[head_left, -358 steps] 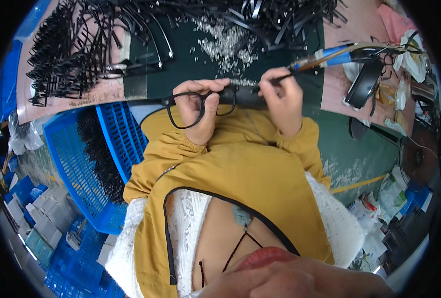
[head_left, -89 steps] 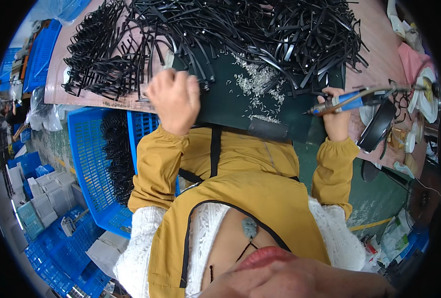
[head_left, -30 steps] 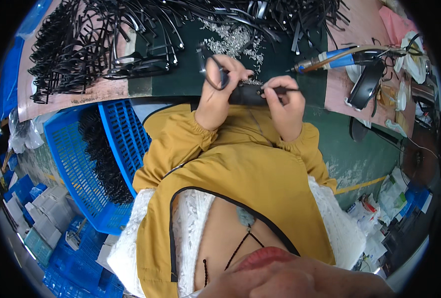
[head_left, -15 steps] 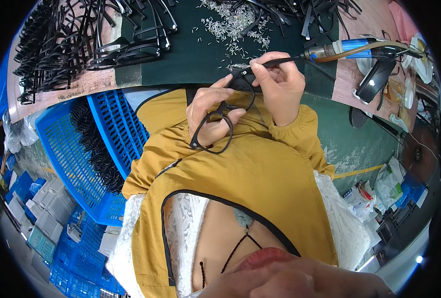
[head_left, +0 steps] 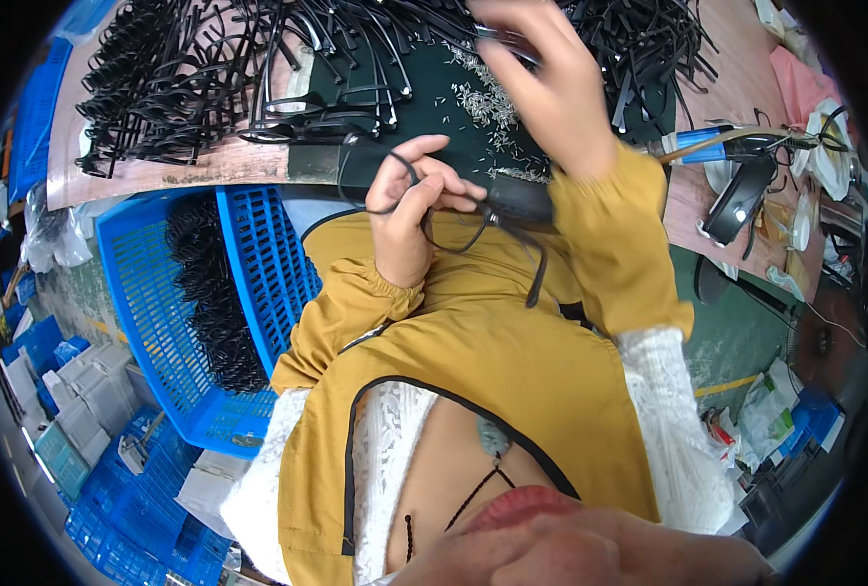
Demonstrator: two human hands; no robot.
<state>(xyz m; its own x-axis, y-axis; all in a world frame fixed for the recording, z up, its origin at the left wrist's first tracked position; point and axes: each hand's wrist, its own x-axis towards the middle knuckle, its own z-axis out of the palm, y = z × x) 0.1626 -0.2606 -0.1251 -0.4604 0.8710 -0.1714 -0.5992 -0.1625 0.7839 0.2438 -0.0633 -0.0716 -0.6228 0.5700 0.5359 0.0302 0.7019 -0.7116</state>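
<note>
My left hand is closed on a black eyeglass frame just in front of the table edge. A rim loops round its fingers, and one temple arm hangs down at the frame's right end. My right hand stretches over the table to the far pile of loose black temple arms. Motion blurs its fingers, and whether they grip a temple arm cannot be made out. Small silvery screws or pins lie scattered on the dark green mat between my hands.
Several black eyeglass frames are heaped at the table's left. A blue-and-black power screwdriver lies at the right beside a black box-like object. Blue plastic baskets, one holding dark frames, stand below the table at my left.
My right hand has left the eyeglass frame and moved up to the far pile. My left hand has moved up and left with the frame, which has turned. The view has shifted too.
</note>
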